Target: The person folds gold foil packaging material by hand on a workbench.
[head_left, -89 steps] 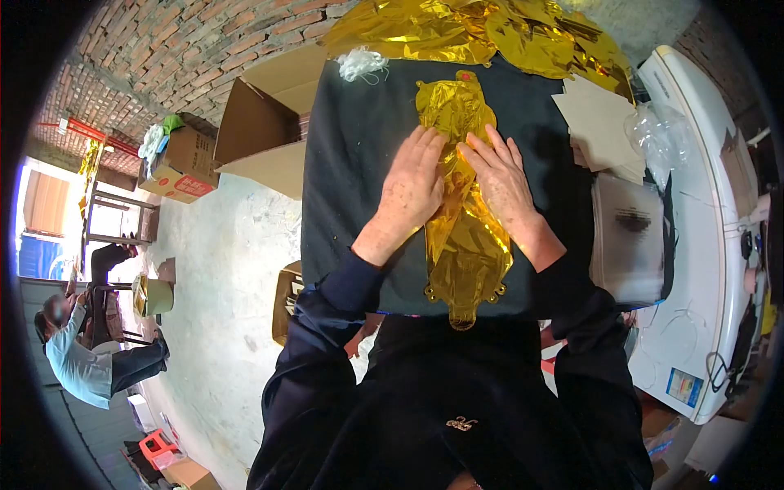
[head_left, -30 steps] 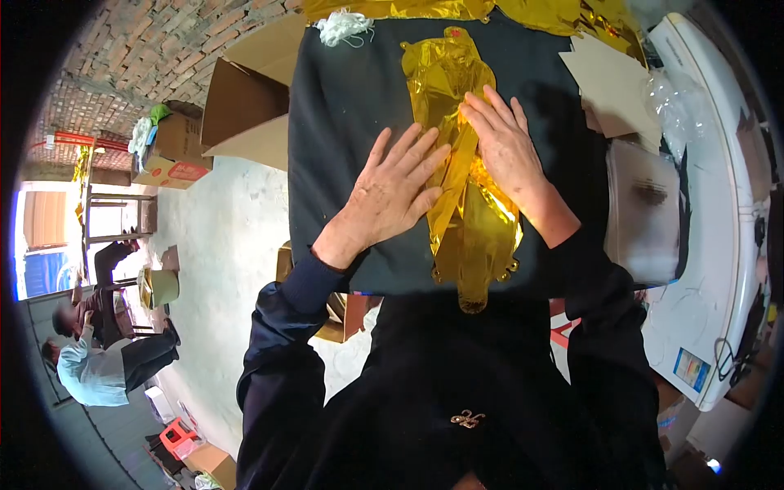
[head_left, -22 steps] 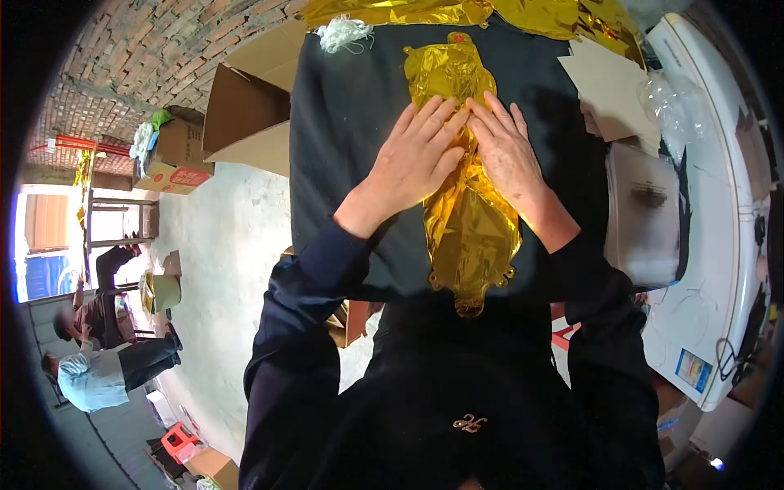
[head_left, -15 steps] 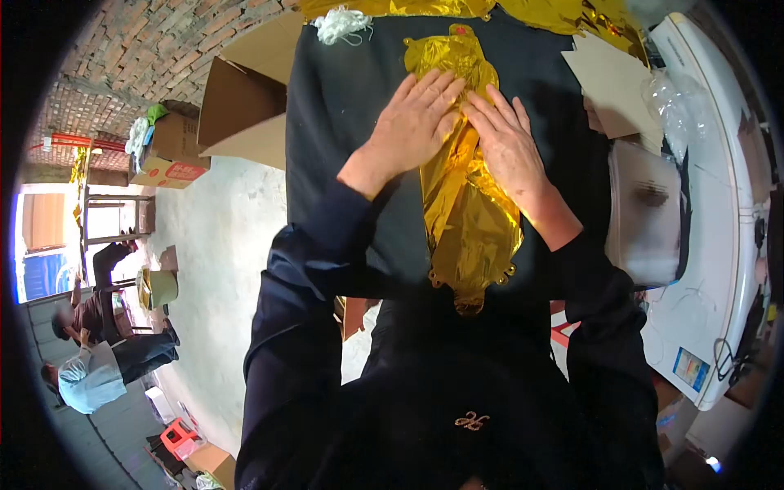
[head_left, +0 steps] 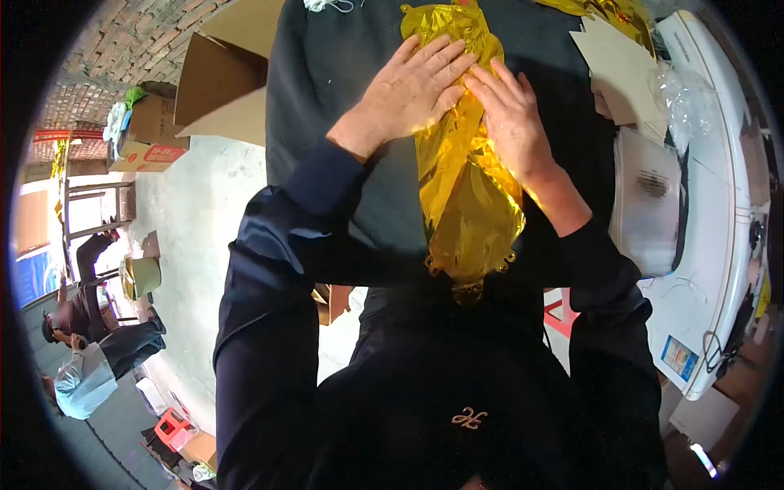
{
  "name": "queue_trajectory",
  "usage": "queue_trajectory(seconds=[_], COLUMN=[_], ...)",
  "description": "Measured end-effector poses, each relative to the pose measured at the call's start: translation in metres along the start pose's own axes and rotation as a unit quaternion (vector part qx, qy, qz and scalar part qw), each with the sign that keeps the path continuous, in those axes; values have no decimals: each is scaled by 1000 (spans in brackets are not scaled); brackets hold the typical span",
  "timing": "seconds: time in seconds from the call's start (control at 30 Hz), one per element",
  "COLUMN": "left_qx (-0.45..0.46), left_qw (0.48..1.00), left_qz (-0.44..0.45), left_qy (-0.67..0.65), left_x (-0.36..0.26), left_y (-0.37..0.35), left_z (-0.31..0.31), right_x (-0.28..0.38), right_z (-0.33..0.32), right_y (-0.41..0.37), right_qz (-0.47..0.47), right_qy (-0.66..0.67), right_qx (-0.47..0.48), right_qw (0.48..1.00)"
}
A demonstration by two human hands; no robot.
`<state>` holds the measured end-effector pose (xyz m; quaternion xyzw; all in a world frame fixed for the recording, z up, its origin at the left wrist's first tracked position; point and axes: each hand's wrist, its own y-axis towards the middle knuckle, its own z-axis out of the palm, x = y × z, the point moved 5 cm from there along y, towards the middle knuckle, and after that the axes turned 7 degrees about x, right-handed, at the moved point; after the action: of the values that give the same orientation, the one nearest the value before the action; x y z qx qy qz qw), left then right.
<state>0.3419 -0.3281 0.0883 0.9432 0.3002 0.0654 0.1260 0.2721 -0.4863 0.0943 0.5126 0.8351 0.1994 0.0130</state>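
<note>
Two bare hands work a crinkled length of gold foil (head_left: pixel 482 224) spread on a black cloth (head_left: pixel 359 220), directly in front of the wearer. The foil runs lengthwise away from the body, its narrow tail at the cloth's near edge, with small rounded tabs on either side just above it. The left hand (head_left: pixel 416 91) lies palm down across the upper part, fingers straight and slightly parted; the right hand (head_left: pixel 516 131) rests along the foil's right side, fingers extended and fanned, tips close to those of the left. Neither hand visibly grips anything, though whether the right thumb pins the foil underneath cannot be told. The step in hand appears to be flattening and aligning the folded layers, with wrinkles and a loose diagonal fold showing below the hands. Any further stroke calls for flat, light fingers, one hand steadying while the other smooths, since such thin foil looks apt to slip or crease. To the right lie pale card sheets (head_left: pixel 621 77) and a stack of clear plastic (head_left: pixel 649 200); at far left, a person in a light blue top (head_left: pixel 86 384) is near another person in dark clothing.
</note>
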Motion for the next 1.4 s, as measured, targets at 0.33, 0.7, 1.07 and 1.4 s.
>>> queue_trajectory(seconds=[0.33,0.7,1.07,1.4], left_qx=[12,43,11,-12], left_qw=[1000,997,1000,1000], left_qz=[9,-26,-1,18], left_qy=[-26,56,24,8], left_x=[-2,-2,-1,-2], left_y=[2,4,3,1], left_z=[-9,5,2,-2], right_x=[-2,84,108,139], right_z=[-55,-20,-27,-40], right_y=[0,-21,-55,-102], right_qz=[-101,-264,-226,-249], right_qy=[91,111,87,119], right_qx=[-11,68,91,116], right_qw=[991,956,966,954])
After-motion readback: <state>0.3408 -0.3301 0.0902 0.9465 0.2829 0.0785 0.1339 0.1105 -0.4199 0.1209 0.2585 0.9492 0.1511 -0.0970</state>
